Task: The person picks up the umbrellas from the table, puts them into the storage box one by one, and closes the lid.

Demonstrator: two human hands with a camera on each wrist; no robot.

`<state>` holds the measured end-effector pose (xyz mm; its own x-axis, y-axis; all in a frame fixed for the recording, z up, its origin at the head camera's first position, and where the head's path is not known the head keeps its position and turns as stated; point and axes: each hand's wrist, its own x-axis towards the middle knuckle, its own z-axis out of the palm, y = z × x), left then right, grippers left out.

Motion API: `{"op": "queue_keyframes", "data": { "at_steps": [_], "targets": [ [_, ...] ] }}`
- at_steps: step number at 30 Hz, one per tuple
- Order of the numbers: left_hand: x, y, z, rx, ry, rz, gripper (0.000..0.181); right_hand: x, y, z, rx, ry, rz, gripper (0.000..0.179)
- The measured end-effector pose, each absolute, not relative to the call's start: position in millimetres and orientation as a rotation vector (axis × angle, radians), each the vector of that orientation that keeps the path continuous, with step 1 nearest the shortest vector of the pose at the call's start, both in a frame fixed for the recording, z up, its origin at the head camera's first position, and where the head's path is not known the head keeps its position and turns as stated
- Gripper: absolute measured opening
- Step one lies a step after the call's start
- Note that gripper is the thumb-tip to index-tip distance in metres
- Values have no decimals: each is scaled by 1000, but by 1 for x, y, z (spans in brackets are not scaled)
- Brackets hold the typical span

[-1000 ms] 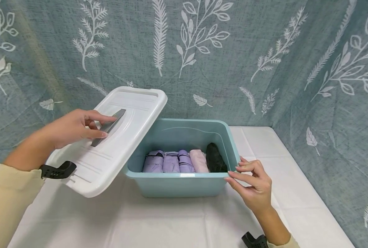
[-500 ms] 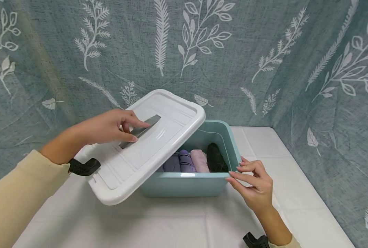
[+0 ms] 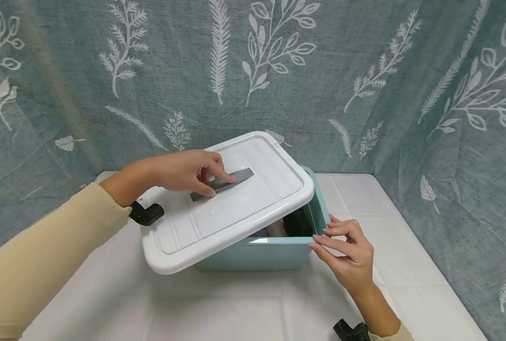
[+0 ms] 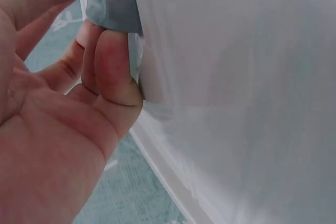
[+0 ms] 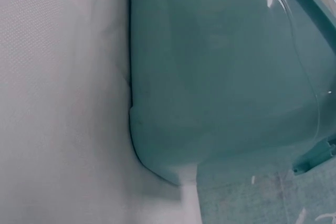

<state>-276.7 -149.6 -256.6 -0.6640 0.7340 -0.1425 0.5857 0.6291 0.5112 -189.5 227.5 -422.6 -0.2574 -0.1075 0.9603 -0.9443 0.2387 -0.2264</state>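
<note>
My left hand (image 3: 193, 173) holds the grey handle (image 3: 244, 174) of a white lid (image 3: 253, 156). In the left wrist view, its fingers curl under that handle (image 4: 118, 3). The lid tilts over the blue-green storage bin (image 3: 253, 258), its left end past the bin's left side; the bin's right end is uncovered. My right hand (image 3: 348, 255) pinches the rim at the bin's near right corner. Inside, a black bundle (image 3: 297, 222) and part of a pink roll (image 3: 277, 229) show; the lid hides most other contents. The right wrist view shows only the bin's side (image 5: 220, 77), no hand.
The bin stands on a white cloth-covered table (image 3: 236, 308). Behind it and to the right hangs a grey-green curtain (image 3: 278, 104) with white leaf prints. Each wrist wears a black strap, such as the left strap (image 3: 146, 214).
My left hand has carried the lid rightward and flatter over the bin, covering the lilac rolls that showed earlier. The right hand has stayed at the bin's corner.
</note>
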Motion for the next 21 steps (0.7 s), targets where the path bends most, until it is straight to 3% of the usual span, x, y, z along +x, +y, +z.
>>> {"op": "queue_keyframes", "data": {
  "at_steps": [11, 21],
  "targets": [
    [-295, -124, -259, 1112, 2396, 586, 49, -191, 224, -421, 1063, -1479, 1148, 18],
    [-303, -103, -254, 1169, 2329, 499, 49, -191, 224, -417, 967, -1413, 1050, 27]
  ]
}}
